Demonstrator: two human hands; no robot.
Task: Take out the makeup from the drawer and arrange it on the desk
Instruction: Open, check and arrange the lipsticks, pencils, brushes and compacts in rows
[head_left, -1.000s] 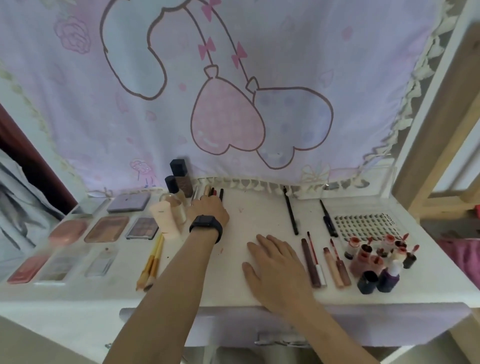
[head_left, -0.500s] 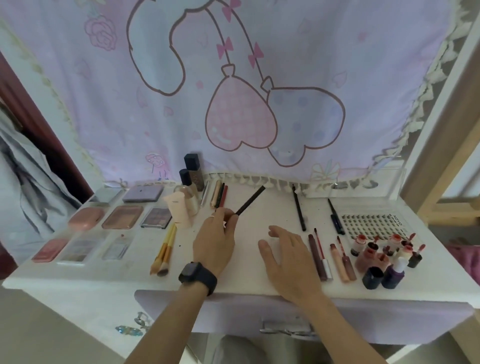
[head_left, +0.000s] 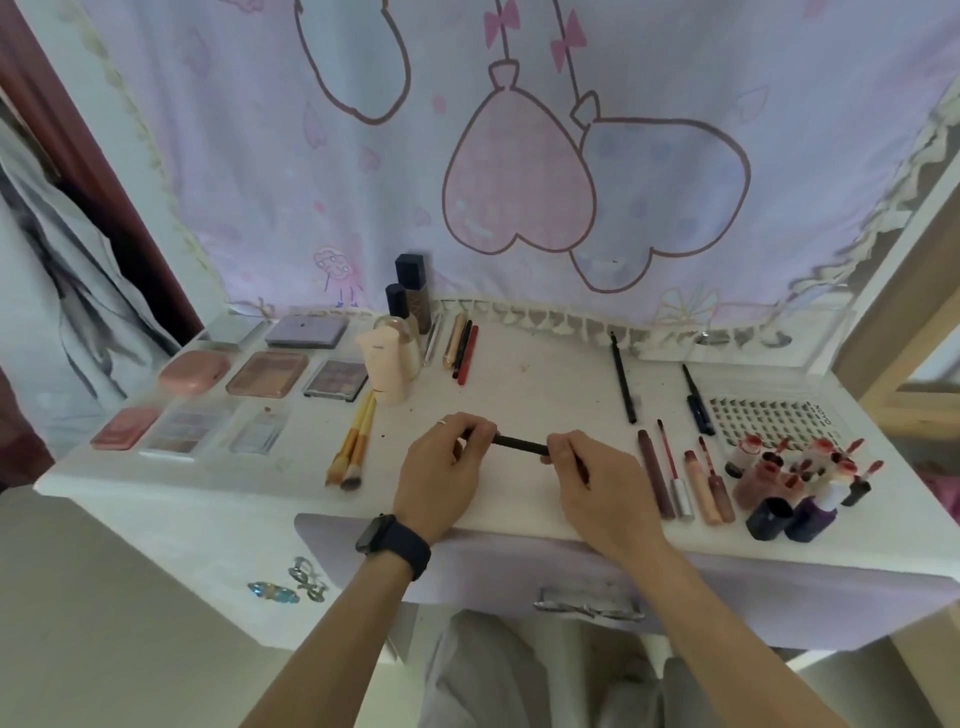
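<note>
White desk (head_left: 545, 387) bears palettes (head_left: 267, 374), brushes (head_left: 353, 449), seemingly lip glosses (head_left: 693, 480).

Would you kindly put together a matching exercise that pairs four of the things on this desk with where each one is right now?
Things:
1. black pencil
2. yellow-handled brushes
3. lash tray
4. pink compact

Places:
A. far right, behind the small bottles
B. left side, among the palettes
C. gripped at its ends by the left hand and right hand
D. lying left of the left hand

Pairs: 1-C, 2-D, 3-A, 4-B
</note>
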